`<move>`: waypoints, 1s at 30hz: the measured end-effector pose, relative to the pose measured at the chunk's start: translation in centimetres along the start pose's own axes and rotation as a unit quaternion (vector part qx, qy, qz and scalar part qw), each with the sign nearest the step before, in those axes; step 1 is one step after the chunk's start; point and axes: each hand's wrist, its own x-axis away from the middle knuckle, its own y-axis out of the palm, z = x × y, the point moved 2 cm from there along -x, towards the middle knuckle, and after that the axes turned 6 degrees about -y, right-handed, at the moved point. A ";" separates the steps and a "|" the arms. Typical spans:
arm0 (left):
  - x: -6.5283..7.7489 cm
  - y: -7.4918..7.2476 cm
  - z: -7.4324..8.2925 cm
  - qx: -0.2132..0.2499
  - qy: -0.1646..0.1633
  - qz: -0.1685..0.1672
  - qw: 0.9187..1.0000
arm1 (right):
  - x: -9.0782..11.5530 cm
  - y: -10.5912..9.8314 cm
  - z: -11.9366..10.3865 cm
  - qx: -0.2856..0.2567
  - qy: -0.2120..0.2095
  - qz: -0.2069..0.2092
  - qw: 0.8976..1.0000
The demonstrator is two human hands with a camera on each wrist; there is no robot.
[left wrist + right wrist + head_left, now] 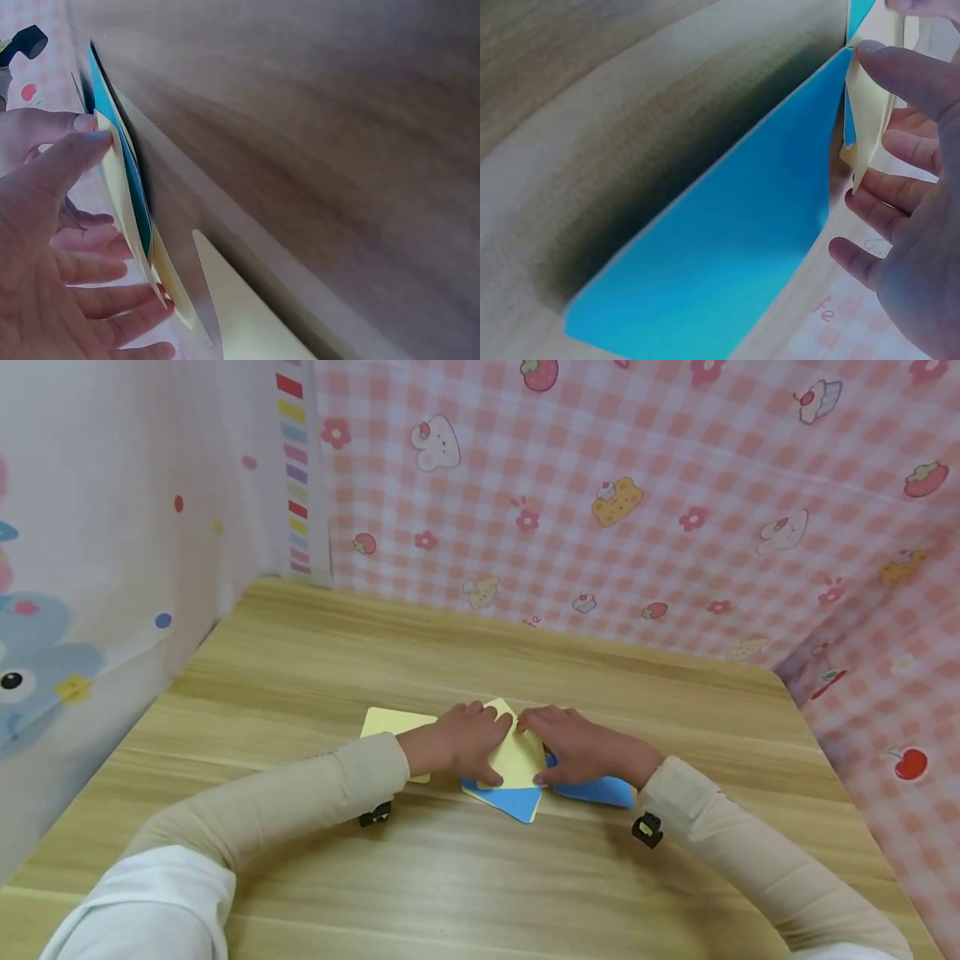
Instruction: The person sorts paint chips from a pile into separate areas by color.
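Between both hands is a yellow card (517, 764) with rounded corners. My left hand (468, 742) holds its left side, thumb at the near edge and fingers toward the far edge. The right hand (577, 743) grips the right side in the same way, its thumb at the near right corner (859, 67). Beneath the yellow card a blue card (513, 800) with a pale edge sticks out toward me. Another blue card (600, 791) lies under and beside the right hand, partly hidden by it. Behind the left wrist rests a second yellow card (393, 720), partly covered by the arm.
The wood-grain table (450, 885) is backed by a pink checked cloth (555, 468) with printed figures. A white printed cloth (150, 485) hangs at the left. Black wrist cameras (647, 829) sit under both beige sleeves, close over the table.
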 end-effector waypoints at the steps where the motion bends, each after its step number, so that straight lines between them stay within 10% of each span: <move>1: 0.0 -0.1 -0.1 0.002 0.003 0.006 1.000 | 0.0 0.0 0.0 0.003 -0.001 0.004 1.000; 19: 0.9 0.4 -0.3 -0.011 0.035 0.012 0.999 | -0.1 0.7 -1.4 0.036 -0.015 -0.006 0.999; 30: 3.7 -2.5 -4.9 0.092 0.070 0.043 0.992 | -2.9 -1.8 -2.4 -0.003 -0.053 0.032 0.998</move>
